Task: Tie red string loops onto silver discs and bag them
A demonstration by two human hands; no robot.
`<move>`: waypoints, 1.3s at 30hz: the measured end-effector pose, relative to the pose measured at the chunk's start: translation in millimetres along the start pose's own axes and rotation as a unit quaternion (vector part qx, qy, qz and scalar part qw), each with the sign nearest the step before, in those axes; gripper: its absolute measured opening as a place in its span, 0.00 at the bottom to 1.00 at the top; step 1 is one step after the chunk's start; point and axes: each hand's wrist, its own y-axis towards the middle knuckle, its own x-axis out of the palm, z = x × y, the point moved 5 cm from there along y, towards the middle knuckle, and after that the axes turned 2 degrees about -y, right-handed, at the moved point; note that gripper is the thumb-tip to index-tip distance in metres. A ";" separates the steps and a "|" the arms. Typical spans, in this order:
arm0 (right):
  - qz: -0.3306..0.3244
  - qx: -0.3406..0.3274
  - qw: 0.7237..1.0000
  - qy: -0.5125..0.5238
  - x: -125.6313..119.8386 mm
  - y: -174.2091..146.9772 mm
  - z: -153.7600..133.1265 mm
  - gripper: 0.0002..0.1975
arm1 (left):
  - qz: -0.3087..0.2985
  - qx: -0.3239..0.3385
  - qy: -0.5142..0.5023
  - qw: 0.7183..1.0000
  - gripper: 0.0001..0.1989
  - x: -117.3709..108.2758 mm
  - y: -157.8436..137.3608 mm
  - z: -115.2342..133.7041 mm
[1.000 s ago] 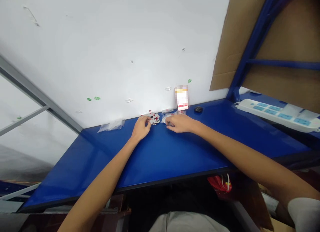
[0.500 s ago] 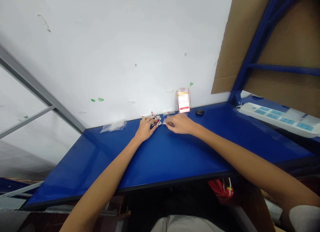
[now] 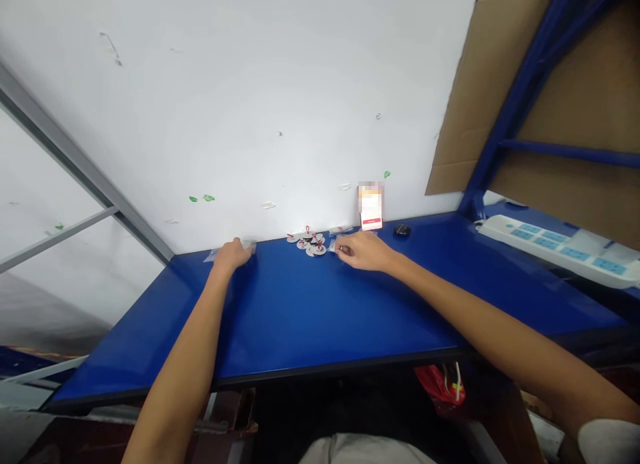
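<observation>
My left hand (image 3: 233,254) rests on clear plastic bags (image 3: 247,247) at the table's back left, thumb apart and the other fingers partly hidden. My right hand (image 3: 367,251) is closed in a pinch near the back edge. Whatever is between its fingertips is too small to make out. Just left of those fingers lies a small clear plastic bag (image 3: 332,247). Between my hands sits a pile of several round whitish tags (image 3: 315,249) with red cord loops, touched by neither hand.
A phone (image 3: 371,211) with a lit screen leans against the white wall (image 3: 300,84). Beside it lies a small black case (image 3: 401,231). A white power strip (image 3: 555,247) is at the right end of the blue table (image 3: 320,317), near a blue metal frame (image 3: 485,157).
My left hand has moved left from the pile of round tags to the plastic bags, uncovering the pile. My right hand stays in nearly the same place. The view has shifted slightly.
</observation>
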 end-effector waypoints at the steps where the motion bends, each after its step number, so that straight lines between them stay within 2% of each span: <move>1: -0.002 0.005 1.000 -0.001 0.1 0.1 0.9 0.08 | -0.010 -0.006 0.001 1.000 0.33 1.3 1.3 -4.3; 8: 0.003 0.016 1.000 -0.011 -1.5 -0.1 3.6 0.07 | 0.051 -0.026 -0.023 0.998 0.29 -13.5 2.5 -14.4; 13: 0.014 0.032 0.999 -0.028 -3.6 0.2 4.1 0.09 | 0.008 0.064 -0.090 0.994 0.22 -8.8 13.0 -15.3; 15: 0.017 0.038 0.999 -0.030 -3.8 0.8 5.0 0.10 | -0.001 0.081 -0.096 0.992 0.23 -7.7 15.9 -15.9; 19: 0.020 0.037 0.999 -0.030 -2.9 1.4 5.6 0.10 | 0.023 0.061 -0.066 0.996 0.22 -11.6 16.4 -21.7; 26: 0.025 0.027 0.999 -0.030 -2.8 0.7 3.4 0.09 | 0.058 0.042 -0.065 0.995 0.13 -25.9 13.8 -28.8; 30: 0.016 0.035 0.999 -0.037 -3.3 0.8 2.8 0.09 | -0.004 0.056 -0.120 0.991 0.09 -27.9 15.6 -31.8; 33: 0.015 0.050 0.997 -0.050 -5.0 1.0 2.3 0.10 | -0.055 0.075 -0.149 0.985 0.15 -29.8 14.3 -35.7; 35: 0.016 0.056 0.997 -0.053 -6.1 1.3 1.6 0.11 | -0.024 0.063 -0.137 0.988 0.19 -37.2 12.0 -39.8; 37: 0.016 0.055 0.997 -0.048 -6.3 1.6 0.5 0.11 | 0.074 0.040 -0.125 0.989 0.23 -50.8 6.8 -39.3; 39: 0.020 0.054 0.998 -0.039 -5.6 1.7 -0.3 0.10 | 0.181 0.033 -0.166 0.969 0.25 -63.9 -3.0 -28.0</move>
